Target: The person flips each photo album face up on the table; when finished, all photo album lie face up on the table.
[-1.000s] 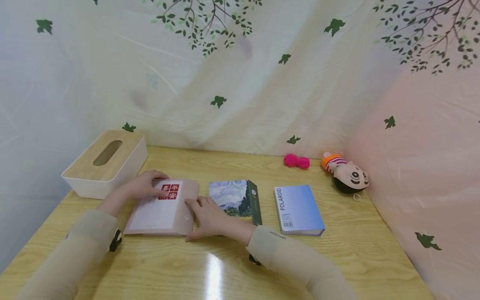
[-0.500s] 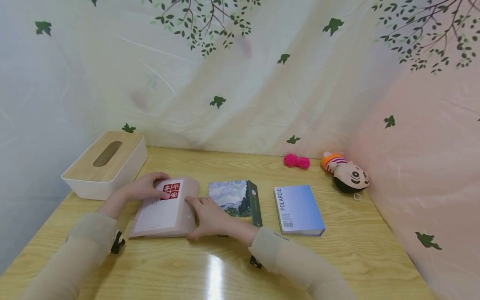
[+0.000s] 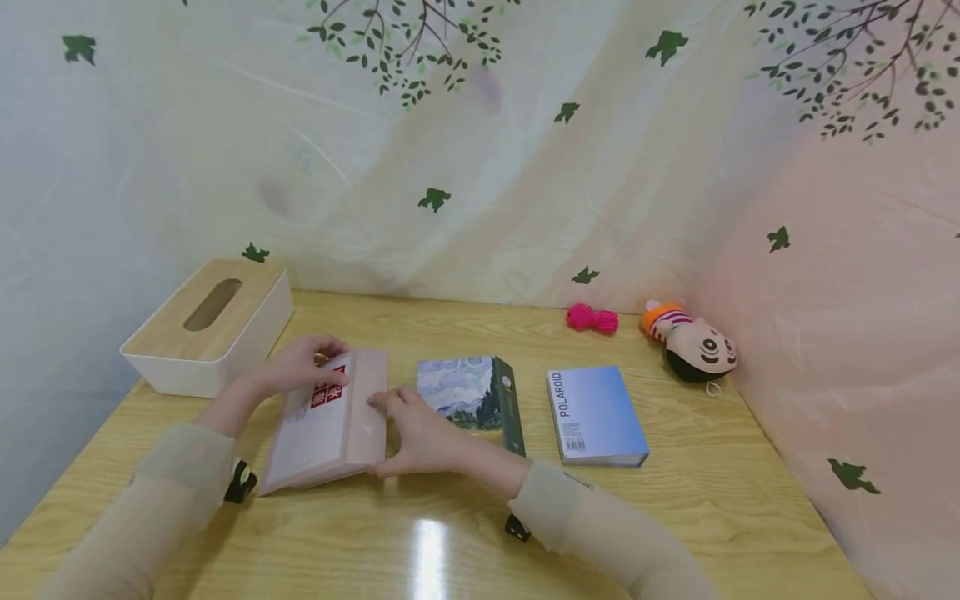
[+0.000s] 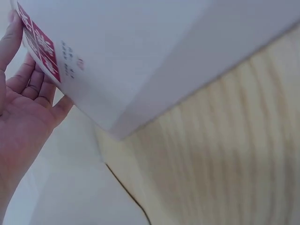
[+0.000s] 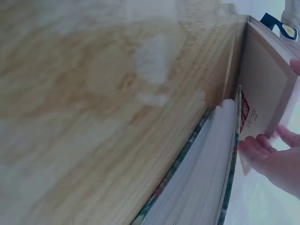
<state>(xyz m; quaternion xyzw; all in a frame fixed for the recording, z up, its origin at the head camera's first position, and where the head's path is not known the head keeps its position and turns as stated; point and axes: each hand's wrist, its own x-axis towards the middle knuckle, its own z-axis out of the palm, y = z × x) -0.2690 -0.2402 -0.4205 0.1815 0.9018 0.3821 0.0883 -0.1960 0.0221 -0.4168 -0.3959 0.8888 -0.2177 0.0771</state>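
A pink book (image 3: 322, 433) with a white label and red characters lies at the table's left part, turned at a slant. My left hand (image 3: 303, 367) holds its far left edge, thumb on the cover and fingers underneath; the left wrist view shows this left hand (image 4: 33, 108) at the edge beside the red print. On the spine side, my right hand (image 3: 423, 437) grips the book with fingertips on the spine and thumb at the near corner. Partly covered by that hand and forearm is a book with a landscape painting (image 3: 457, 392). The right wrist view shows its page block (image 5: 201, 173).
A blue POLAROID book (image 3: 600, 417) lies to the right. Behind it are a bright pink knotted toy (image 3: 592, 318) and a plush doll (image 3: 693, 346). A white tissue box (image 3: 255, 333) with a wooden lid stands at the left, close to my left forearm. A printed curtain (image 3: 480, 167) hangs behind the table.
The pink book has turned, its near left corner coming nearer to me and its spine slightly left. Left fingers have shifted over the red print. The right hand keeps its place at the spine.
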